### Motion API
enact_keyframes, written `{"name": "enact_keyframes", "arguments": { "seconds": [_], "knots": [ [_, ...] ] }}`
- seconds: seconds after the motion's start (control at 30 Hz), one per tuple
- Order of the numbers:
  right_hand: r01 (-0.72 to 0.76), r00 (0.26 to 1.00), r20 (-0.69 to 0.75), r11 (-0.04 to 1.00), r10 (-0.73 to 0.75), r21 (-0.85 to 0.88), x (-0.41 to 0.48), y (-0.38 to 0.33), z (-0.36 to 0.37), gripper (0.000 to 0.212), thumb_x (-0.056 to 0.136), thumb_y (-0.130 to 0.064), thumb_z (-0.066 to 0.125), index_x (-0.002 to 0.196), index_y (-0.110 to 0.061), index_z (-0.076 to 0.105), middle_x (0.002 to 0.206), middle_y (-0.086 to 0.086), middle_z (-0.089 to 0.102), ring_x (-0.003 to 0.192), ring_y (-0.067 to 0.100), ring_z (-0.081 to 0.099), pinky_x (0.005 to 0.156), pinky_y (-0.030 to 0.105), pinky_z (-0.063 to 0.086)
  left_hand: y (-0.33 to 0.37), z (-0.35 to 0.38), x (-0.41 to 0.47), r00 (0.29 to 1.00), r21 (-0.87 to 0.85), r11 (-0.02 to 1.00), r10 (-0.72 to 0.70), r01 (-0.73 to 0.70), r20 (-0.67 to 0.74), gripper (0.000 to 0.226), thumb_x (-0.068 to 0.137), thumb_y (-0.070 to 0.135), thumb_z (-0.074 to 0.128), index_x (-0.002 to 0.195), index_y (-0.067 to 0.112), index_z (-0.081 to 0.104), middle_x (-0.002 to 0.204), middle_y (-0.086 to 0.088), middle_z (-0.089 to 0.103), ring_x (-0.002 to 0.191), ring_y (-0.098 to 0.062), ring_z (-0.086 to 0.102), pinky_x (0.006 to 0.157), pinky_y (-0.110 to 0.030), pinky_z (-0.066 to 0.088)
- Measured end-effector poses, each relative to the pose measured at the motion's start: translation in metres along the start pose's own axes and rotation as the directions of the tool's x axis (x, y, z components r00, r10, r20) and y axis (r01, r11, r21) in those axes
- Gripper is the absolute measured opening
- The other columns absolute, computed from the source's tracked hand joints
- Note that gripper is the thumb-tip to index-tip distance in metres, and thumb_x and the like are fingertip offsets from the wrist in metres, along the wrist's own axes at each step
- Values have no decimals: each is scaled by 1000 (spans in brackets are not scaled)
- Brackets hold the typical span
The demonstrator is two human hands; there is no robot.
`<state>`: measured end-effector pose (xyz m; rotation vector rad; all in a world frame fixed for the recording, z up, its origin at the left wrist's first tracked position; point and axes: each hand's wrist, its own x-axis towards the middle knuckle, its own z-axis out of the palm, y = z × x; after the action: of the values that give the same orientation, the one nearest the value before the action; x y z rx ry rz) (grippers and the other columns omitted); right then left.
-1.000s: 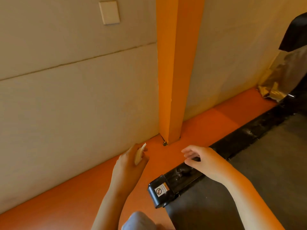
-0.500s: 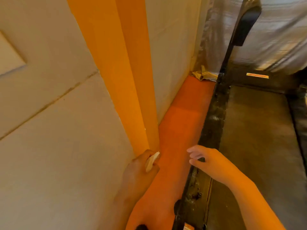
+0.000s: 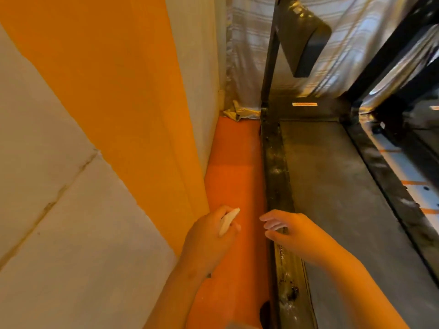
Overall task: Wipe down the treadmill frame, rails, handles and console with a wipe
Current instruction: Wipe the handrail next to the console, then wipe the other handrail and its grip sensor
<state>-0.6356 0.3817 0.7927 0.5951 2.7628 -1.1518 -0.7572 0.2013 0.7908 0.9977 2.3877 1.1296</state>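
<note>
The treadmill runs away from me on the right, with a grey belt and a dusty black left side rail. Its black upright rises at the far end, a dark handle jutting from it. My left hand hovers over the orange floor beside the rail and grips a folded white wipe. My right hand hangs over the rail with fingers relaxed and spread, holding nothing.
A pale wall with an orange pillar stands close on the left. A narrow strip of orange floor lies between wall and treadmill. A striped curtain hangs at the far end. Another machine stands right.
The view has swung up and right along the treadmill, now showing its upright and handle. Both hands stay low in front, the left still holding the wipe.
</note>
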Motion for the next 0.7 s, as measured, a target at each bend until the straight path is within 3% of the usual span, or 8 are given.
{"name": "enact_keyframes", "arguments": {
  "seconds": [0.17,0.27,0.5,0.7],
  "knots": [
    [62,987,-149,998,-58,25,47,-22,-51,25,94,-26,60,118,-33,60,106,-17,66,99,-5,61,92,28,53,21,-19,76,993,-63,991,116,-115,6,18,93,36,60,111,35,58,94,14,64,80,-5,59,62,-22,41],
    [146,970,-200,989,-141,10,83,-37,-96,25,93,-25,61,118,-31,61,105,-17,67,97,-8,61,92,23,52,41,-27,133,986,-109,980,165,-166,-16,15,93,33,61,108,35,59,87,14,63,75,-6,59,59,-15,37],
    [241,936,-226,959,-270,-149,182,-42,-239,23,92,-30,60,113,-39,60,103,-21,66,100,-11,58,88,7,45,91,-38,311,954,-204,933,277,-295,-111,19,92,29,62,92,46,56,87,16,65,72,-4,65,61,-17,51],
    [305,904,-229,920,-361,-247,272,-55,-361,17,89,-31,61,105,-40,61,102,-19,68,99,-10,60,86,6,45,150,-52,448,913,-259,883,340,-392,-225,10,91,30,62,99,36,61,83,16,65,77,2,64,57,-8,46]
  ]
}}
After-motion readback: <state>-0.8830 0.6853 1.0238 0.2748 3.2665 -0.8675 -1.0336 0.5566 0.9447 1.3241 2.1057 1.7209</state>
